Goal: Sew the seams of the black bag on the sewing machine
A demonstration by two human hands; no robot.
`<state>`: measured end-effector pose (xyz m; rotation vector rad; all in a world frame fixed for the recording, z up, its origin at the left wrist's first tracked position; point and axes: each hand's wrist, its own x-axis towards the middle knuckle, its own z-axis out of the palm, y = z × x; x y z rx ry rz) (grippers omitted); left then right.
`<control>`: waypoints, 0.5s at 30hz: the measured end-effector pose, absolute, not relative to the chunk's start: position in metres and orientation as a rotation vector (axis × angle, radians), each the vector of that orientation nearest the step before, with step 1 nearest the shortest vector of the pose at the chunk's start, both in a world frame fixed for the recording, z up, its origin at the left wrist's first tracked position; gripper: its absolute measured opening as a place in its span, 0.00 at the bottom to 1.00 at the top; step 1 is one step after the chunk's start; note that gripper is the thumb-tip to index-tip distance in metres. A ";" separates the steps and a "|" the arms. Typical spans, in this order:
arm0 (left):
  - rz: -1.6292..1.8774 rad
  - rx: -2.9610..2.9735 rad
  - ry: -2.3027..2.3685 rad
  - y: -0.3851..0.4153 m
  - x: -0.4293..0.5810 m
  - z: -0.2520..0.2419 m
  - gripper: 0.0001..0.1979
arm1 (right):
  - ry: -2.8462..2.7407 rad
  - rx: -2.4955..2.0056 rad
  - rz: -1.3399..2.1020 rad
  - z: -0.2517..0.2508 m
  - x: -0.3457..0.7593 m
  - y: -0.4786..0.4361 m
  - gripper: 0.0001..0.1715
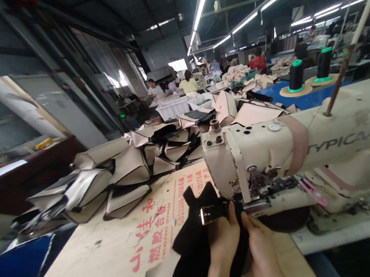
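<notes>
At the sewing machine, a black bag piece lies bunched on the plywood board, its upper edge up against the needle area. A gold-coloured buckle shines on it. My left hand is closed on the black bag piece just right of the buckle, thumb pointing toward the machine head. Close beside it, my right hand pinches the right edge of the same piece below the presser area. The machine head hides the needle, and the fingers under the material are out of sight.
A heap of beige, black-edged bags lies behind and left on the printed plywood board. Pink-handled thread snips rest on the machine. Black thread cones stand behind it. White crates and several people are farther back.
</notes>
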<state>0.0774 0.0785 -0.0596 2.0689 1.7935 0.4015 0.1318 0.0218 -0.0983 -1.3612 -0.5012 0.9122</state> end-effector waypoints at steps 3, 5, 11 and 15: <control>0.372 2.075 1.809 0.078 0.077 -0.056 0.22 | -0.522 -1.365 0.894 -0.088 0.133 0.021 0.14; 0.382 2.053 1.805 0.078 0.076 -0.056 0.24 | -0.541 -1.369 0.885 -0.083 0.134 0.021 0.14; 0.444 1.929 1.772 0.077 0.075 -0.061 0.27 | -0.589 -1.391 0.898 -0.080 0.139 0.020 0.16; 0.460 1.905 1.773 0.076 0.075 -0.063 0.27 | -0.601 -1.395 0.926 -0.081 0.139 0.019 0.15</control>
